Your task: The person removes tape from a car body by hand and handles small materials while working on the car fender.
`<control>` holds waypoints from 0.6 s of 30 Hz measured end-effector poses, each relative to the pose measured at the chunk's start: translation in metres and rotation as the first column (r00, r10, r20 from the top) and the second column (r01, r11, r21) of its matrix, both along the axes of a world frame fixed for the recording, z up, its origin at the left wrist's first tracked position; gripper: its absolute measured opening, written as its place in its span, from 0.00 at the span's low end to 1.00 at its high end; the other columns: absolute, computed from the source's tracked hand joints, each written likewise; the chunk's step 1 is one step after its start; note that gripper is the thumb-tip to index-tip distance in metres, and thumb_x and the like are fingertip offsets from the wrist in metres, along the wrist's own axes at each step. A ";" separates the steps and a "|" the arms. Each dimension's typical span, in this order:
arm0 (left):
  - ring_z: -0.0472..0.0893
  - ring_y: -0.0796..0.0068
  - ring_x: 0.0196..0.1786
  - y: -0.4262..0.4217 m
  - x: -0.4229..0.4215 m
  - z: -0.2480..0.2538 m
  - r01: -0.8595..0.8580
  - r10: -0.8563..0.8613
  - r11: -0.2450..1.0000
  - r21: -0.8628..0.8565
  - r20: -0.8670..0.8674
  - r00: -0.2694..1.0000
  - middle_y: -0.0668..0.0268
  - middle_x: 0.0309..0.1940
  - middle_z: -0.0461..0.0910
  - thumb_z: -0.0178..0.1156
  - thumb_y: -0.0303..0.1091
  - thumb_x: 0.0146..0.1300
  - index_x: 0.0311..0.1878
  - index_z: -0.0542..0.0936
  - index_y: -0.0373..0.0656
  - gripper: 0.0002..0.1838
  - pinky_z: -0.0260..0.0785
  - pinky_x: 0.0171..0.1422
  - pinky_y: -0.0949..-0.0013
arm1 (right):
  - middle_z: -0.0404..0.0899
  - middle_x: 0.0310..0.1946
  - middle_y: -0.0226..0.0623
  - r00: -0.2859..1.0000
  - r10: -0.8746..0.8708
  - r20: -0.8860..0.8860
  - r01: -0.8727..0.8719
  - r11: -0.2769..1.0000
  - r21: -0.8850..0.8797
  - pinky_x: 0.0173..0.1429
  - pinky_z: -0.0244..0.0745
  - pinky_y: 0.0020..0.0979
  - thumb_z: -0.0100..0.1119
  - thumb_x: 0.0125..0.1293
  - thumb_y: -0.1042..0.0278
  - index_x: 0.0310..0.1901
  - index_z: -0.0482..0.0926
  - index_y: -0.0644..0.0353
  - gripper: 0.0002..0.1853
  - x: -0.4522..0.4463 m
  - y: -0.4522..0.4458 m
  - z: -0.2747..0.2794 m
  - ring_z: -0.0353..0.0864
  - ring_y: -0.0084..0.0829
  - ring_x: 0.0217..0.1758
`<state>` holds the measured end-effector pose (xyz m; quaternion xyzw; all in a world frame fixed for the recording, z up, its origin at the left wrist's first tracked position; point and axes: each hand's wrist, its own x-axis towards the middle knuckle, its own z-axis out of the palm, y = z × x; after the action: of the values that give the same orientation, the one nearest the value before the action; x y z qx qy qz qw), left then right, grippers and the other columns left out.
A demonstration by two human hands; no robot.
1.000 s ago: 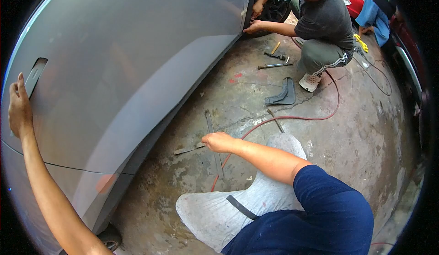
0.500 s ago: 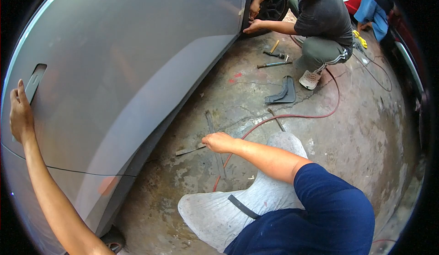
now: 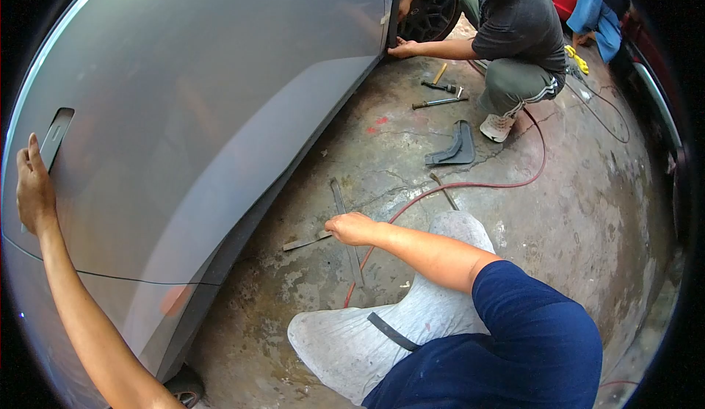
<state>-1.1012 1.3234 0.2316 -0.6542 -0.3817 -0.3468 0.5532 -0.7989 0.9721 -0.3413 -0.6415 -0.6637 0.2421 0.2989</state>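
At the far left, my left hand point(image 3: 35, 192) is closed round the lower part of the silver door handle point(image 3: 56, 139) on the grey car door point(image 3: 220, 78). My right hand point(image 3: 351, 228) is closed, pinching the end of a flat metal strip point(image 3: 305, 242) that points left toward the car. A longer flat strip point(image 3: 340, 197) lies on the floor, passing beneath that hand. My bent leg in light grey trousers is just below.
A person point(image 3: 518, 34) crouches by the wheel point(image 3: 433, 18), hands at the door's edge. Tools point(image 3: 440, 103), a black plastic part point(image 3: 459, 147), a bar point(image 3: 443, 191) and a red hose point(image 3: 499, 186) lie on the floor. Another person point(image 3: 598, 20) is at the back right.
The crouching person's upper hand has moved up, and the head has tipped slightly. Both my hands keep their places and holds; the view has shifted a little.
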 end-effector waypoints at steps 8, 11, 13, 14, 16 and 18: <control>0.89 0.52 0.48 -0.014 0.009 -0.002 0.104 -0.103 0.994 -0.032 0.040 0.994 0.62 0.41 0.89 0.31 0.80 0.71 0.64 0.78 0.66 0.39 0.80 0.50 0.47 | 0.86 0.46 0.47 0.999 -0.007 -0.044 0.009 0.999 0.031 0.54 0.79 0.52 0.56 0.70 0.67 0.47 0.83 0.58 0.10 -0.001 0.001 -0.006 0.85 0.53 0.52; 0.89 0.52 0.48 -0.020 0.013 -0.003 0.092 -0.092 0.996 -0.005 0.038 0.995 0.62 0.41 0.89 0.32 0.79 0.71 0.63 0.78 0.65 0.38 0.80 0.49 0.47 | 0.86 0.46 0.47 0.999 -0.008 -0.040 0.009 1.000 0.027 0.54 0.79 0.52 0.56 0.70 0.66 0.47 0.83 0.59 0.10 -0.001 0.002 -0.007 0.85 0.53 0.52; 0.89 0.52 0.48 -0.021 0.012 -0.004 0.101 -0.101 0.995 0.008 0.023 0.995 0.62 0.41 0.89 0.32 0.79 0.72 0.63 0.78 0.65 0.37 0.80 0.50 0.48 | 0.86 0.47 0.47 0.999 -0.004 -0.036 0.005 1.000 0.017 0.55 0.79 0.52 0.56 0.69 0.67 0.47 0.83 0.59 0.10 -0.001 0.002 -0.007 0.85 0.53 0.52; 0.88 0.52 0.48 -0.014 0.008 -0.003 0.115 -0.115 0.993 0.004 0.011 0.993 0.61 0.41 0.89 0.32 0.78 0.72 0.63 0.78 0.65 0.37 0.79 0.50 0.48 | 0.86 0.47 0.47 0.999 -0.002 -0.035 0.003 1.000 0.013 0.55 0.79 0.52 0.56 0.69 0.67 0.47 0.83 0.59 0.10 -0.001 0.002 -0.007 0.85 0.53 0.52; 0.88 0.52 0.48 -0.007 0.004 0.000 0.129 -0.129 0.992 -0.013 -0.003 0.992 0.61 0.41 0.89 0.32 0.79 0.72 0.63 0.78 0.65 0.38 0.79 0.50 0.48 | 0.86 0.48 0.47 0.999 -0.004 -0.035 0.004 1.000 0.013 0.55 0.79 0.52 0.56 0.69 0.67 0.47 0.84 0.59 0.11 -0.001 0.001 -0.007 0.85 0.53 0.53; 0.88 0.52 0.49 -0.002 0.000 0.003 0.121 -0.121 0.992 -0.027 0.003 0.993 0.62 0.41 0.89 0.32 0.80 0.71 0.64 0.77 0.65 0.39 0.79 0.50 0.48 | 0.86 0.48 0.47 0.999 -0.007 -0.034 0.007 1.000 0.008 0.55 0.79 0.52 0.56 0.68 0.68 0.48 0.84 0.59 0.11 -0.001 0.001 -0.007 0.85 0.52 0.53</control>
<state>-1.1014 1.3210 0.2344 -0.6833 -0.3462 -0.3750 0.5222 -0.8004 0.9733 -0.3479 -0.6383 -0.6573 0.2492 0.3138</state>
